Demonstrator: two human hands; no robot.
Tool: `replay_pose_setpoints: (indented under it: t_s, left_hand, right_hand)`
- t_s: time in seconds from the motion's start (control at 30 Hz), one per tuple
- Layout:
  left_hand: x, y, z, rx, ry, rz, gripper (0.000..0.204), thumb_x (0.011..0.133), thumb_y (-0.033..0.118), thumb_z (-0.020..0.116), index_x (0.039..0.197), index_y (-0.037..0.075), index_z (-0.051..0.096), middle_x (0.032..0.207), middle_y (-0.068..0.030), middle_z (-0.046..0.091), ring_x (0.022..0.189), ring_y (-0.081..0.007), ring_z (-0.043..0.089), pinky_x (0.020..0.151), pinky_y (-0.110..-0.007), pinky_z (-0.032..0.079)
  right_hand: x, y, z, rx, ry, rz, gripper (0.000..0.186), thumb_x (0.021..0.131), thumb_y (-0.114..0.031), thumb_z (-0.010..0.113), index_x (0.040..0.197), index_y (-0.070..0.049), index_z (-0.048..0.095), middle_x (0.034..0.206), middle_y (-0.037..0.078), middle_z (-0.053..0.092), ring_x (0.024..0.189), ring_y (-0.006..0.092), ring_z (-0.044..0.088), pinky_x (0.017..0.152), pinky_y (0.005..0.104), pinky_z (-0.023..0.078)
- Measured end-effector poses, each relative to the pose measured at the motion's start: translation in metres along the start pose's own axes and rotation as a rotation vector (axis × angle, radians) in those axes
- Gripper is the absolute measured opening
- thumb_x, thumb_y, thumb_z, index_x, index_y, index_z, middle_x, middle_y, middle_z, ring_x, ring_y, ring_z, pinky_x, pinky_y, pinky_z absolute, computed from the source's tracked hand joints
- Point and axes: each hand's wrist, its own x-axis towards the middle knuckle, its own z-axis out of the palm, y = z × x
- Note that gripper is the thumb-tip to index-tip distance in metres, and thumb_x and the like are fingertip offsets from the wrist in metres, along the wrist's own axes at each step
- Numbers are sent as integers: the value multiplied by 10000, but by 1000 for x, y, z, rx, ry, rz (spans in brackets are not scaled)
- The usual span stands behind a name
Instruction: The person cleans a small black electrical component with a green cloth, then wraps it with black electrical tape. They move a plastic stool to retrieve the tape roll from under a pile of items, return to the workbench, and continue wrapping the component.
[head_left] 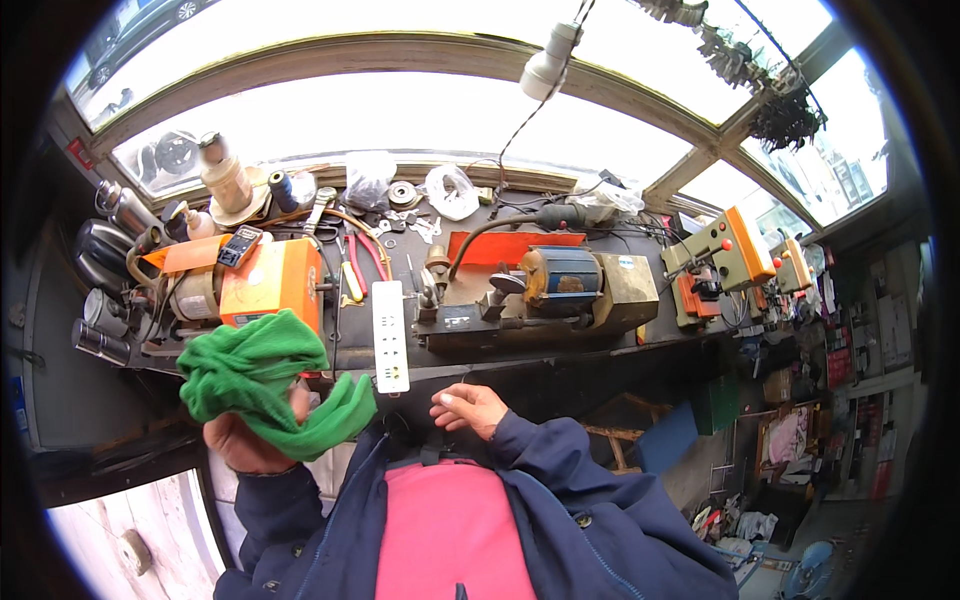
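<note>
Head view shows one dark worktop (350,335) running across the middle, and on it one long machine with a blue motor (560,280) toward 3 o'clock and one orange-housed machine (270,277) at 9 o'clock. One green cloth (255,362), crumpled, its loose end trailing toward 3 o'clock, is held up at 8 o'clock before the orange-housed machine. One white power strip (390,340) lies between these machines. The left hand (240,444) is at 8 o'clock, the right hand (476,408) at 6, making two. Green folds hide parts of the left hand's fingers and the near side of the orange-housed machine. The left grip is closed on the cloth; the right grip is half open, empty, its fingers loosely bent.
</note>
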Motion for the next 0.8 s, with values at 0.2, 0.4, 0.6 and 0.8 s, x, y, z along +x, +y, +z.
replay_pose_setpoints:
  t_s: [0.2, 0.4, 0.6, 0.8]
  left_hand:
    - [5, 9, 27, 262, 44, 197, 486, 945, 223, 567, 1397, 51, 526, 1372, -100, 610, 1123, -224, 615, 772, -396, 518]
    - [51, 7, 68, 195, -213, 289, 384, 1041, 203, 509, 1384, 29, 505, 1436, -172, 516, 1350, -258, 460, 791, -408, 435]
    - [57, -37, 95, 206, -22, 366, 448, 1027, 128, 499, 1463, 39, 454, 1503, -173, 448, 1363, -273, 468, 807, -407, 494]
    - [44, -65, 107, 385, 209, 421, 398, 1055, 157, 432, 1417, 8, 505, 1483, -189, 504, 1292, -305, 560, 738, -396, 476]
  right_hand:
    - [-61, -75, -34, 84, -148, -244, 278, 1031, -254, 647, 1087, 14, 689, 944, 76, 714, 845, 133, 681, 782, 276, 562]
    - [-96, -148, -137, -9, -71, -507, 216, 1043, -163, 605, 1007, 37, 681, 867, 88, 701, 790, 143, 673, 763, 279, 544]
    - [-86, -201, -276, -27, 200, -624, 211, 1039, -180, 618, 979, 7, 694, 824, 45, 698, 730, 108, 655, 690, 249, 532]
    - [-30, -249, -353, -123, 161, -528, 197, 1026, -160, 614, 1078, 7, 705, 895, 43, 705, 781, 109, 663, 712, 259, 543]
